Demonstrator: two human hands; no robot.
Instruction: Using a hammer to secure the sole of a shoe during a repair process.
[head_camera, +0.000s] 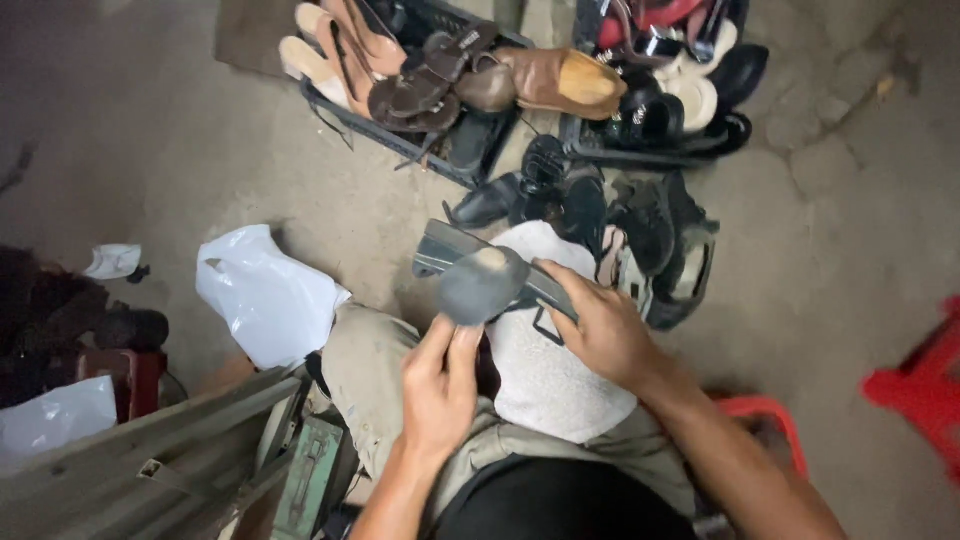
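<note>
— While the right hand (605, 330) clamps a dark shoe (520, 280) upside down across the lap, what are the left fingers (455, 350) doing?

— Pinching the lower edge of a grey rubber heel piece (480, 285), thumb and forefinger closed on it, pressing it onto the shoe's heel. The right fingers wrap over the sole, closed tight around it.

— Where does the shoe sit?

— Across a pale cloth (550, 370) draped over the knees, well above the concrete floor (180, 150), toe end pointing away to the left.

— How would it handle?

— Light, by the look of it. The sole seems stiff enough to take a firm grip along its length; the heel piece looks thin and flexible, likely to slide unless pinned by its rim, as it is now. Nothing fragile here, though the upper is hidden and I cannot judge it.

— And around the person?

— A black crate (400, 135) heaped with brown sandals, more dark shoes (590, 205) beyond the knees, a white plastic bag (265, 295) left of the leg, a red stool (920, 385) at the right edge.
</note>
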